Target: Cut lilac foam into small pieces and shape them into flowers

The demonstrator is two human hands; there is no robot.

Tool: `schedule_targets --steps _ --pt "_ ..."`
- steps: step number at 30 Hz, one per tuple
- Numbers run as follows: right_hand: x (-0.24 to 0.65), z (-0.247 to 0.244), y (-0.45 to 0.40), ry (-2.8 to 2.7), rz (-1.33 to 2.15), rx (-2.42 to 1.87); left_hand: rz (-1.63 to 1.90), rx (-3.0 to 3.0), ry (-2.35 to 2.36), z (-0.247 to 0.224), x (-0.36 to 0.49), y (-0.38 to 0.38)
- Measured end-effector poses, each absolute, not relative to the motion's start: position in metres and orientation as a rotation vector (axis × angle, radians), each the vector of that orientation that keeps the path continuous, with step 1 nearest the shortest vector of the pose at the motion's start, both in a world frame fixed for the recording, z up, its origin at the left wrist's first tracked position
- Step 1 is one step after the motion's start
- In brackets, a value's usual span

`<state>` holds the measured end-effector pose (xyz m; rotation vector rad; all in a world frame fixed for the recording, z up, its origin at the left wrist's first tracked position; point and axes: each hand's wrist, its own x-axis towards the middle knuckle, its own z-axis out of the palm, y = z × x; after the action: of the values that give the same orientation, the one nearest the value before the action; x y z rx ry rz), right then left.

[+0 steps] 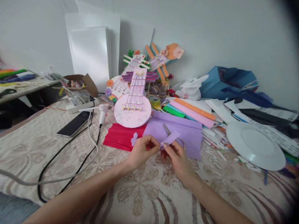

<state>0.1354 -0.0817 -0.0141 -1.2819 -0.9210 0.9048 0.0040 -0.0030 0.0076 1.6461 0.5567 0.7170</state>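
Note:
Both hands meet over the front edge of a purple crepe paper sheet (190,137). A short strip of purple crepe paper (172,137) is pinched between thumb and finger of my right hand (178,158). My left hand (142,151) is closed in a pinch at the strip's lower left end, where the paper looks gathered. Behind the strip lie scissors (166,129), partly covered by it and by my right hand. Red crepe paper (116,137) lies to the left, with a small crumpled purple piece (134,139) on it.
A pink paper-plate guitar (133,116) leans against other handmade guitars behind the sheets. A white glue gun (102,114), its cord and a black phone (74,123) lie left. Rolled papers (191,113), scraps and a white plate (254,144) are right.

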Motion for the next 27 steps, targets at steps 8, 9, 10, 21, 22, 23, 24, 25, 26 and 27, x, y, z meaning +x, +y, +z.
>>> schedule_targets --steps 8,9,10,21,22,23,24,25,26,27 --pt "0.1341 -0.0118 -0.0826 -0.928 0.946 -1.261 0.762 1.397 0.564 0.0029 0.0071 -0.0017" --pt "0.1343 -0.0115 -0.0828 -0.94 0.954 -1.269 0.761 1.383 0.558 0.0021 0.0071 -0.0011" --pt "0.1345 -0.0113 -0.0829 -0.952 0.957 -1.28 0.758 1.376 0.556 0.0014 0.0071 -0.0005" --pt "0.1353 -0.0128 -0.0838 -0.945 0.894 -1.337 0.727 1.416 0.57 0.0022 0.0071 -0.0047" --pt "0.1349 -0.0122 -0.0842 -0.936 0.895 -1.334 0.698 1.431 0.567 0.0029 0.0069 -0.0054" --pt "0.1346 -0.0114 -0.0847 -0.931 0.898 -1.328 0.667 1.437 0.557 0.0038 0.0066 -0.006" --pt "0.1343 -0.0106 -0.0852 -0.928 0.902 -1.32 0.643 1.434 0.547 0.005 0.0064 -0.0066" --pt "0.1339 -0.0098 -0.0856 -0.926 0.913 -1.311 0.63 1.428 0.54 0.0062 0.0062 -0.0072" --pt "0.1336 -0.0092 -0.086 -0.922 0.926 -1.298 0.63 1.422 0.54 0.0074 0.006 -0.0076" --pt "0.1333 -0.0087 -0.0863 -0.917 0.939 -1.284 0.636 1.417 0.544 0.0085 0.0059 -0.0078"
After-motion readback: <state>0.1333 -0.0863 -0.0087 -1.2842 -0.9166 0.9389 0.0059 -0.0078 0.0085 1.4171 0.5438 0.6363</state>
